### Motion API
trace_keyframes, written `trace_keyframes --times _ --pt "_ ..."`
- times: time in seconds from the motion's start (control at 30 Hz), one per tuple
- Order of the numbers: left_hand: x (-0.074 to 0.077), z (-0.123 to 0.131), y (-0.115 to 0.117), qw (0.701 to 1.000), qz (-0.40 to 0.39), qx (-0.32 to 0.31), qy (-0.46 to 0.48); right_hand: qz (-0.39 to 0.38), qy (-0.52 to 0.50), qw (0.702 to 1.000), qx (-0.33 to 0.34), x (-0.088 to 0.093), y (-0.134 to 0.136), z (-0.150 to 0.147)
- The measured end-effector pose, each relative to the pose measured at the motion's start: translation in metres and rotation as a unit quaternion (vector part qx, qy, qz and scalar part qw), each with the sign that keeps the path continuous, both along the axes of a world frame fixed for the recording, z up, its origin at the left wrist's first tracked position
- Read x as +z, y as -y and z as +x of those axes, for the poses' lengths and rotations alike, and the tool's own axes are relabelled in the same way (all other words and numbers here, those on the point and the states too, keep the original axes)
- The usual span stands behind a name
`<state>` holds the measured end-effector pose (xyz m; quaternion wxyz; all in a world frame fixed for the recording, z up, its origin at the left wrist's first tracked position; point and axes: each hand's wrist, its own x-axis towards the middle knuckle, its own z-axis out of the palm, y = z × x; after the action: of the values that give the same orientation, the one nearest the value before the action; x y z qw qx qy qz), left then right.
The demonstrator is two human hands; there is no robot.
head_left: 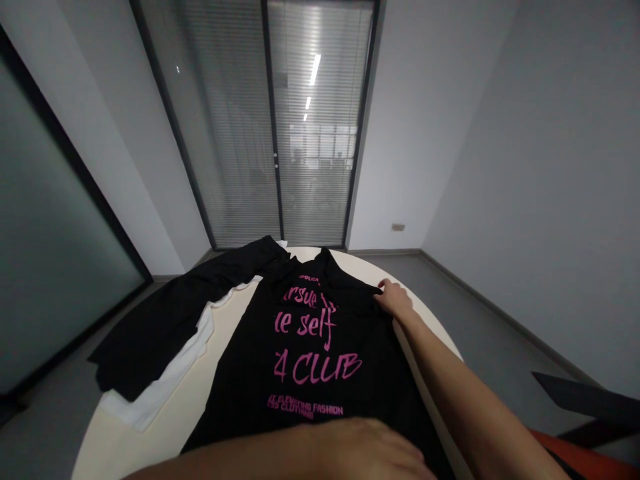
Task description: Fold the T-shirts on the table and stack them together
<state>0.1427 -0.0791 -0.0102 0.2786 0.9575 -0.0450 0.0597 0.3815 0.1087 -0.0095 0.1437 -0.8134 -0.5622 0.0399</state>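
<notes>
A black T-shirt (pixel 255 373) with pink lettering lies spread on a pale round table (pixel 235 313), its collar end away from me. Part of its upper right side is folded over and covers some of the print. At that far right edge, my right hand (pixel 395 298) pinches the black fabric between thumb and fingers. My left hand (pixel 370 450) crosses low over the near part of the shirt, with its back turned up. Blur and the bottom of the picture conceal its fingertips, so its grip cannot be made out.
Left on the table lies another black garment (pixel 165 327) over a white cloth (pixel 185 363). Beyond the table stands a glass partition (pixel 320 167) with blinds. A dark and red object (pixel 590 457), perhaps a chair, sits at lower right.
</notes>
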Motion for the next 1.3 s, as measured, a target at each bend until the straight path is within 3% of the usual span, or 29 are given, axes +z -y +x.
trace_keyframes --times 0.07,0.13,0.2,0.3,0.4,0.5,0.6,0.7,0.77,0.9,1.07,1.2,1.3 --pt "0.026 -0.013 -0.030 0.991 0.028 0.130 0.011 0.034 0.035 0.997 0.061 0.003 -0.001 -0.007" --pt "0.039 -0.030 -0.064 0.950 0.085 0.301 0.004 0.064 0.059 0.988 0.131 0.008 -0.006 -0.020" --pt "0.036 -0.047 -0.097 0.891 0.128 0.435 0.003 0.072 0.064 0.978 0.185 0.013 -0.012 -0.035" --pt "0.010 -0.067 -0.132 0.812 0.165 0.559 0.020 0.065 0.085 0.964 0.245 0.016 -0.026 -0.059" --pt "-0.017 -0.078 -0.147 0.803 0.158 0.575 -0.009 0.055 0.084 0.955 0.278 0.012 -0.041 -0.075" --pt "-0.027 -0.081 -0.151 0.807 0.152 0.569 -0.027 0.046 0.067 0.963 0.258 0.007 -0.058 -0.079" --pt "-0.025 -0.080 -0.152 0.808 0.149 0.569 -0.032 0.068 0.030 0.984 0.164 0.008 -0.079 -0.064" --pt "-0.021 -0.080 -0.153 0.809 0.143 0.569 -0.036 0.106 -0.068 0.992 -0.002 0.015 -0.101 -0.036" --pt "-0.021 -0.080 -0.154 0.810 0.139 0.569 -0.037 0.110 -0.081 0.990 -0.034 0.017 -0.113 -0.018" --pt "-0.022 -0.081 -0.156 0.809 0.133 0.571 -0.033 0.073 -0.086 0.994 -0.011 0.008 -0.124 -0.002" --pt "-0.024 -0.079 -0.157 0.806 0.138 0.575 -0.023 0.008 -0.069 0.996 0.051 -0.018 -0.123 -0.015" --pt "-0.023 -0.076 -0.155 0.797 0.146 0.586 -0.002 -0.007 -0.048 0.999 0.020 -0.024 -0.123 -0.024" --pt "-0.018 -0.078 -0.159 0.765 0.173 0.620 0.036 -0.014 -0.052 0.999 -0.001 -0.019 -0.124 -0.024"
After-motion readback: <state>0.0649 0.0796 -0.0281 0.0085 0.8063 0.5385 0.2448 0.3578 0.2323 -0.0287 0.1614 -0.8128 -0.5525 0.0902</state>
